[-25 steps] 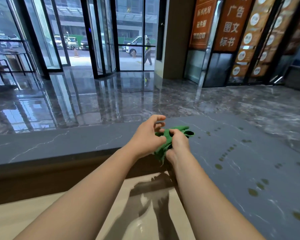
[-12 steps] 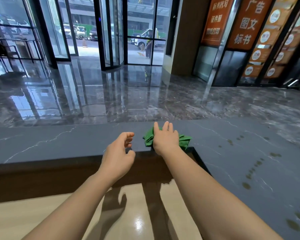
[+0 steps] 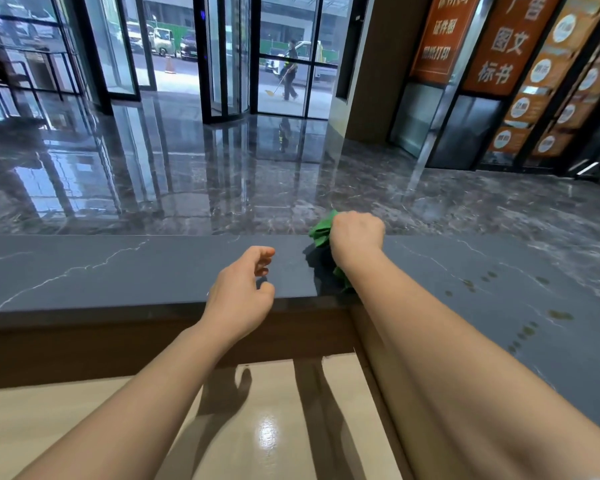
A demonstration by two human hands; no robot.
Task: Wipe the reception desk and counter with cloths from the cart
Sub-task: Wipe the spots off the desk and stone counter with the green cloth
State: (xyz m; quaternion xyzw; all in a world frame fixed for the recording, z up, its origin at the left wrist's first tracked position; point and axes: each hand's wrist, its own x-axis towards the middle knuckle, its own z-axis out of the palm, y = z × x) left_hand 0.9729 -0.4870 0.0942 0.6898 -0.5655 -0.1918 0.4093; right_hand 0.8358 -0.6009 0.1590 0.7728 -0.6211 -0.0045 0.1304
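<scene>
1. The counter (image 3: 118, 268) is a dark grey stone slab with thin white veins. It runs across the view and turns a corner toward the person on the right.
2. The right hand (image 3: 357, 233) sits at the counter's far edge, near that corner. Its fingers are curled down and closed around a green cloth (image 3: 321, 232).
3. The cloth is bunched. One wad sticks out to the left of the fist, and a further fold shows under the wrist, lying on the stone near the inner corner.
4. The left hand (image 3: 241, 296) is over the counter's near edge, left of the cloth and apart from it. Its fingers are loosely bent and hold nothing. Whether it touches the stone cannot be told.
5. A trail of small dark spots (image 3: 471, 284) marks the right-hand stretch of the counter.
6. Below the slab is a brown wooden face (image 3: 84, 344). Under that lies the lower desk (image 3: 274, 427), pale beige and glossy, with a glare patch and the shadows of both arms on it.
7. Beyond the counter, the lobby floor (image 3: 222, 174) is polished dark marble that mirrors the windows.
8. A glass revolving door (image 3: 226, 57) stands in the far glazed wall. Outside it, a person with a broom (image 3: 290, 69) walks past parked vehicles, and a traffic cone (image 3: 169, 65) stands further left.
9. Orange signs (image 3: 444, 32) with Chinese lettering hang along the right wall.
</scene>
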